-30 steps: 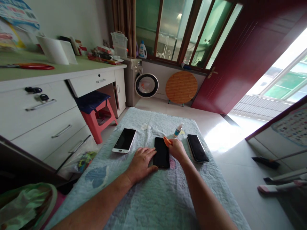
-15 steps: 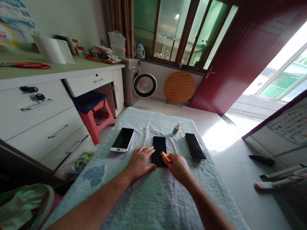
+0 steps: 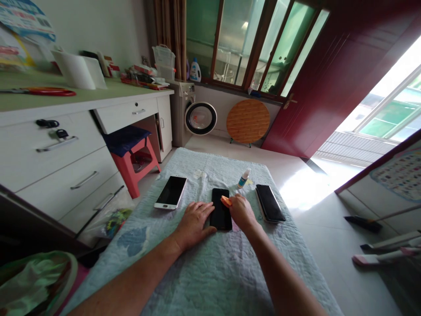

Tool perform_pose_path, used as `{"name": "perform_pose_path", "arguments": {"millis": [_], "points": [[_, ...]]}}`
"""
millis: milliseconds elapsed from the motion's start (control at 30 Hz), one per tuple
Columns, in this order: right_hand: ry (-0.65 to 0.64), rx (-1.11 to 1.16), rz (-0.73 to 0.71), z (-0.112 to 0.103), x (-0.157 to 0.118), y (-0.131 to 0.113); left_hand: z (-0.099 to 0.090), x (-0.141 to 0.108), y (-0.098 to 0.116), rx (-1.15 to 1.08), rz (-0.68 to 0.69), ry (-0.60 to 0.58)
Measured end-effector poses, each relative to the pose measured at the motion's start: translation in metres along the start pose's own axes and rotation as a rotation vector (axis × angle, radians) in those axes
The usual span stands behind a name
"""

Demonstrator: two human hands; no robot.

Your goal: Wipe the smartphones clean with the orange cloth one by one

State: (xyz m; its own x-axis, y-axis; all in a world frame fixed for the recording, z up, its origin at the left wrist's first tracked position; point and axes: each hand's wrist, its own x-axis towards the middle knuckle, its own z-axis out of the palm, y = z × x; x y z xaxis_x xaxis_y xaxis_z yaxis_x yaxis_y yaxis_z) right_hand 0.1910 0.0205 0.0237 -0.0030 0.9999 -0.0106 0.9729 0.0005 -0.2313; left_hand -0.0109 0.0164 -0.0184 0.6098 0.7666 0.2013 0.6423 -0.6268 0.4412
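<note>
A black smartphone (image 3: 219, 219) lies screen up on the cloth-covered table (image 3: 230, 276). My left hand (image 3: 194, 221) rests flat at its left edge, fingers stretched out and thumb at the lower corner. Pinched in my right hand (image 3: 242, 210) is a folded orange cloth (image 3: 226, 201), pressed on the upper right part of the screen. To the left is a white smartphone (image 3: 171, 193) with a dark screen. On the right, a dark phone (image 3: 269, 202) sits on top of another pale-edged one. A small spray bottle (image 3: 244, 177) with a white cap stands behind my right hand.
On the left, a red stool (image 3: 131, 153) stands by the white desk (image 3: 66, 171). A bin (image 3: 70, 272) is at the lower left. Beyond the table are a washing machine (image 3: 180, 114) with its door ajar and a round wooden tabletop (image 3: 248, 120).
My right hand has slid the orange cloth up the black phone's screen, away from me. My left hand stays at the phone's edge. The whole view has shifted slightly.
</note>
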Motion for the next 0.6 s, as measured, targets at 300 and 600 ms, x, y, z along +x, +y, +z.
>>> {"name": "perform_pose_path", "arguments": {"millis": [300,600], "points": [[0.084,0.02,0.003,0.015,0.043,-0.008,-0.006,0.001,0.006,-0.002,-0.033,-0.009],[0.071,0.05,-0.046,0.021,0.041,-0.015,-0.003,0.004,0.012,0.008,-0.041,0.057]]}}
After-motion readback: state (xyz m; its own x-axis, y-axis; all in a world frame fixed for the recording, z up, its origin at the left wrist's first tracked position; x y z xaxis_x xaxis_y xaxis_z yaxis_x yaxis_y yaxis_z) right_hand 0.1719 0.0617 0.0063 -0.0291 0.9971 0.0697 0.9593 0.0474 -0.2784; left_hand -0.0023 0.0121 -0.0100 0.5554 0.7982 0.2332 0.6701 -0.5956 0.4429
